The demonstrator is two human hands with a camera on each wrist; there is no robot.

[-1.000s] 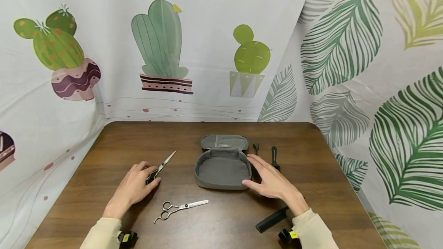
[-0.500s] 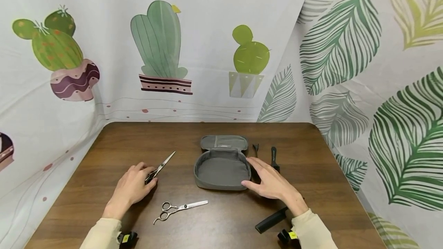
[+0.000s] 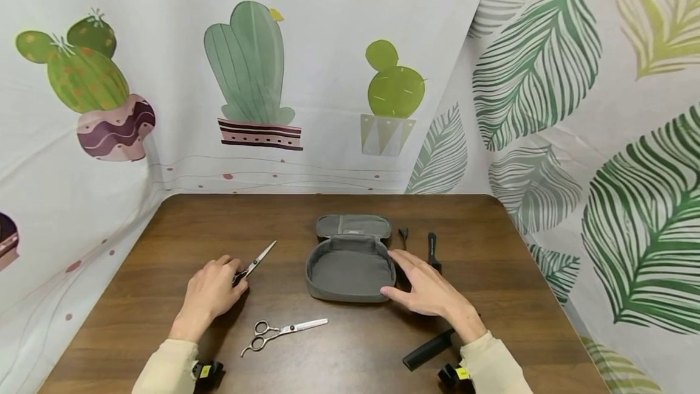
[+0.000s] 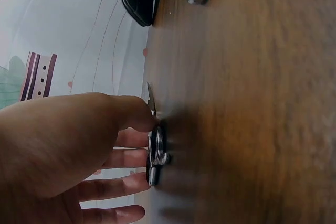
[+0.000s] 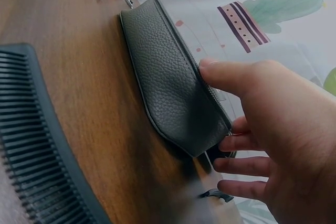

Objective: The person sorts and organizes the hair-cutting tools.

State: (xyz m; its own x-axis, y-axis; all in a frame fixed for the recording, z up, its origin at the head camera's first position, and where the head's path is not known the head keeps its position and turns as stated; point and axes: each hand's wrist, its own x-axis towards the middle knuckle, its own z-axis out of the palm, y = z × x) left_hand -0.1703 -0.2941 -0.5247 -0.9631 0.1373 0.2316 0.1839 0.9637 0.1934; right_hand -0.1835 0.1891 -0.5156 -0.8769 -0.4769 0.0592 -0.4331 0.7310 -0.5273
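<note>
My left hand (image 3: 210, 287) is at the black-ringed handles of a pair of hair scissors (image 3: 264, 254) lying on the left of the table. In the left wrist view, its thumb and fingertips pinch the scissors' handles (image 4: 157, 148). A grey zip case (image 3: 350, 293) lies open at the middle, its lid folded back and its inside bare. Alongside the case's right side, my right hand (image 3: 432, 287) has relaxed, extended fingers. Its thumb (image 5: 223, 74) touches the zipped rim in the right wrist view. Silver thinning scissors (image 3: 292, 328) lie in front, between both hands.
A black comb (image 3: 428, 350) lies near the right forearm, its teeth large in the right wrist view. Behind the right hand are a small black clip (image 3: 403, 235) and a slim black tool (image 3: 432, 248), partly hidden. A patterned curtain (image 3: 328, 78) hangs behind the table (image 3: 262, 211).
My left hand has drawn its thumb and fingers closer round the scissors' handles, and its wrist has shifted slightly right. The right hand stays beside the case.
</note>
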